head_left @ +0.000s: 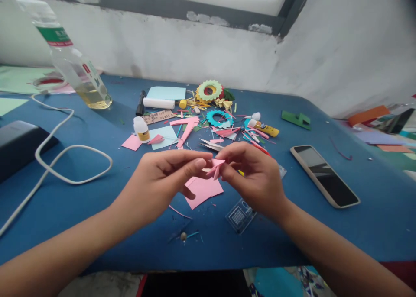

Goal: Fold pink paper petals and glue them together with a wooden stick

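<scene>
Between my two hands is a small folded piece of pink paper, with pointed flaps hanging down. My left hand pinches its left side between thumb and index finger, the other fingers curled below. On the right side, my right hand grips it with thumb and fingertips. A flat sheet of pink paper lies on the table beneath my hands. Scissors rest just behind, partly hidden by my right hand. Below that hand lies a clear printed plastic piece.
Glue bottle, paper scraps, a blue toothed ring and stacked paper rings sit behind my hands. At right lies a phone. A tall bottle stands at back left; a white cable loops across the left side.
</scene>
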`<state>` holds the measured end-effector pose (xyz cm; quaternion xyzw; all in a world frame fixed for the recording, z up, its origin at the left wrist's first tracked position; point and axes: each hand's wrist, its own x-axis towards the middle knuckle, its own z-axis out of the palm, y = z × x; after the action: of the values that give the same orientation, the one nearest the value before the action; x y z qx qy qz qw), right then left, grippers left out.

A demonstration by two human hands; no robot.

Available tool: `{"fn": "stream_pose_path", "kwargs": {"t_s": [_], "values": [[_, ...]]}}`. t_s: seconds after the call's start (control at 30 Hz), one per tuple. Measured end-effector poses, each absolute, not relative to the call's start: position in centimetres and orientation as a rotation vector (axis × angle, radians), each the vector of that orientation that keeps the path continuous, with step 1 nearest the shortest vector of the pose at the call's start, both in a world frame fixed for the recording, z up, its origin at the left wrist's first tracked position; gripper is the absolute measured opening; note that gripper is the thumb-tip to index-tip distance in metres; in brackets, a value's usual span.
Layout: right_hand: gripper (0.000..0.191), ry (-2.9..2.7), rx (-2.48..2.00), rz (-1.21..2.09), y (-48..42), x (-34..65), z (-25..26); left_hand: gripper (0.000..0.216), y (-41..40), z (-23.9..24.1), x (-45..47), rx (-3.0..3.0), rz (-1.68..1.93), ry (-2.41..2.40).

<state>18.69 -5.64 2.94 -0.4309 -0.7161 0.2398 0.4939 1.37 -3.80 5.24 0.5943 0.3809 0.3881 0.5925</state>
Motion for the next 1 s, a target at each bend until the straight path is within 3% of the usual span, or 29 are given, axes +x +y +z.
{"fn": "stream_pose_path", "kwargs": {"t_s": [0.2, 0.63, 0.9, 1.0], "values": [[0.011, -1.746, -0.919, 0.446, -6.0, 18.3, 2.7, 0.002, -3.8, 5.3, 1.4, 1.364, 0.915, 0.849], [0.019, -1.910, -0.790, 0.026, -6.1, 18.6, 3.0, 0.002, -4.5, 5.1, 1.9, 1.379, 1.013, 0.840], [0.017, -1.736, -1.004, 0.504, -6.0, 18.4, 3.1, 0.007, -4.9, 4.5, 2.0, 1.454, 1.135, 0.824], [0.020, -1.685, -0.973, 0.500, -5.8, 18.3, 3.0, 0.008, -4.9, 4.4, 2.0, 1.490, 1.163, 0.825]]}}
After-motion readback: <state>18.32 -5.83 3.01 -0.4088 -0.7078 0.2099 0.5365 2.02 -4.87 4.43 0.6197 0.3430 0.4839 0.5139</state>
